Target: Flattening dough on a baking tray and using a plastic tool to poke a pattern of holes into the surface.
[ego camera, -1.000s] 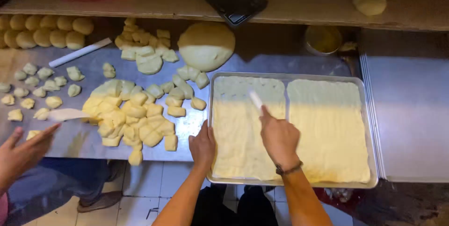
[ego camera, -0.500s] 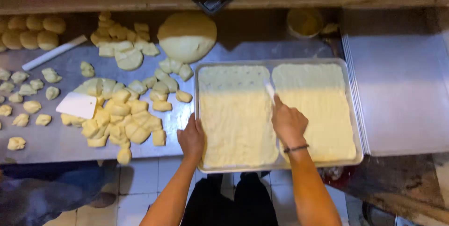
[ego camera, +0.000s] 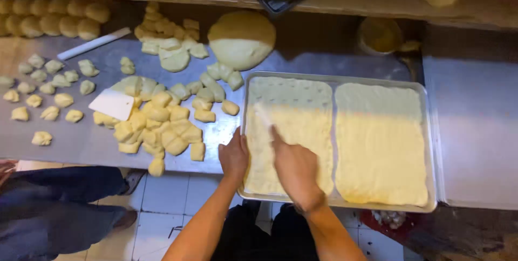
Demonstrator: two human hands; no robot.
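Dough balls (ego camera: 51,18) line the far left of the steel counter (ego camera: 81,142); small cut pieces (ego camera: 48,91) scattered below them. White bench scraper (ego camera: 112,104) lies on the heap of dough chunks (ego camera: 159,126). Large round dough mound (ego camera: 241,39) sits behind the metal tray (ego camera: 431,147). Left hand (ego camera: 233,156) rests on the tray's left rim, fingers curled over it. Right hand (ego camera: 294,166) is closed around a pale tool (ego camera: 264,115), blurred, its tip on the left dough sheet (ego camera: 288,104). Right dough sheet (ego camera: 380,142) lies just beside, a narrow gap between them.
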